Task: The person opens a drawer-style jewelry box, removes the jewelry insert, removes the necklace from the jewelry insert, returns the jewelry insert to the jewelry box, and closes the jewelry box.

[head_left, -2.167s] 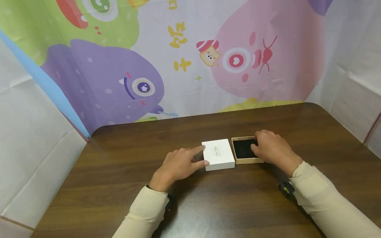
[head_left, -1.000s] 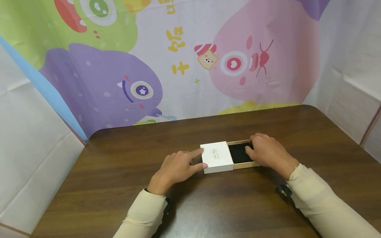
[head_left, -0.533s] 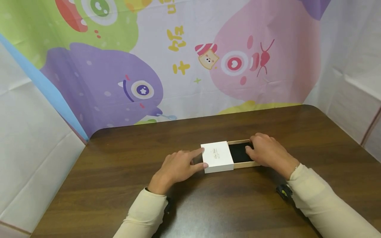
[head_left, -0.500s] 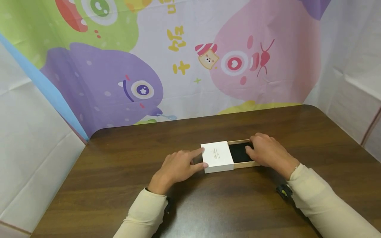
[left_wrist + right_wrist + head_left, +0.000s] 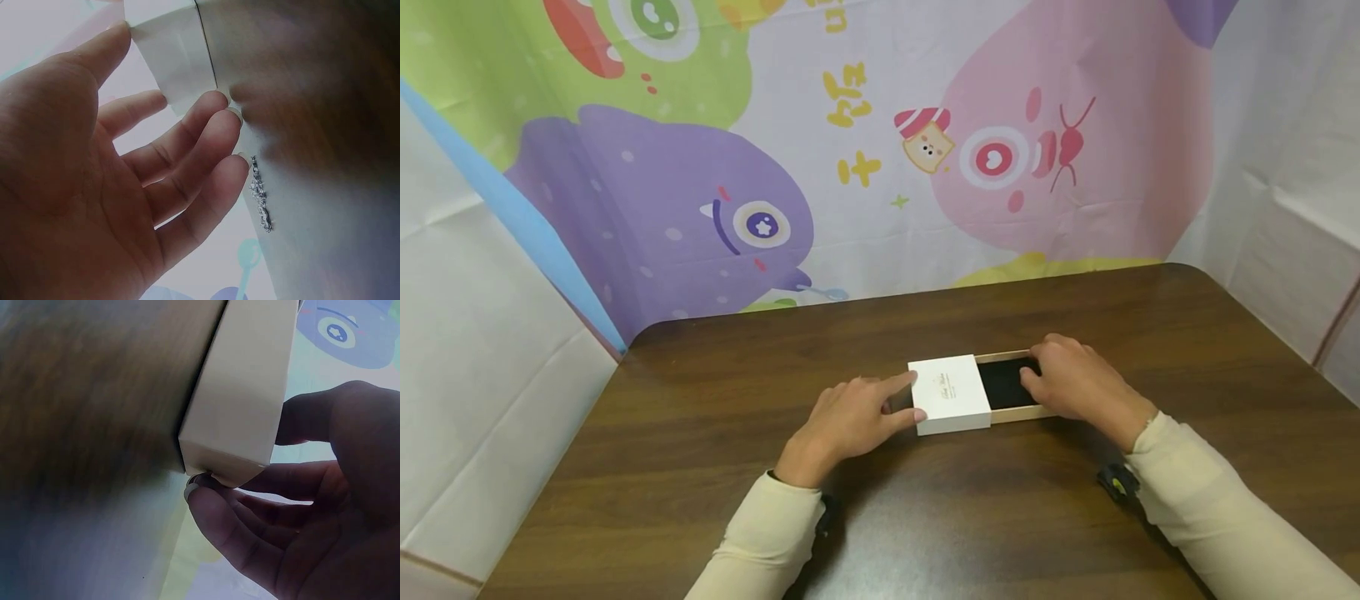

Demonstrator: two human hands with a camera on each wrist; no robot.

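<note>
A drawer-style gift box lies on the table in the head view. Its white sleeve (image 5: pixel 951 392) carries small gold lettering. Out of the sleeve's right end sticks the tan-edged tray (image 5: pixel 1018 414), lined with a black pad (image 5: pixel 1002 385); its left end is hidden inside. My left hand (image 5: pixel 850 417) touches the sleeve's left end with outstretched thumb and index finger, while its other fingers bend loosely in the left wrist view. My right hand (image 5: pixel 1078 379) grips the tray's right end, thumb over the pad. In the right wrist view, curled fingers (image 5: pixel 225 519) sit against the tray's end.
Brown wood-grain table (image 5: pixel 925 517) lies around the box. Behind it hangs a cartoon-printed cloth (image 5: pixel 865 225), with pale panels at both sides. A silvery mark (image 5: pixel 259 197) shows along the table's edge in the left wrist view.
Since 2.2 s ago the tray has moved left from beside the sleeve, and its left end is now inside. Over the last second the hands and box look nearly unchanged.
</note>
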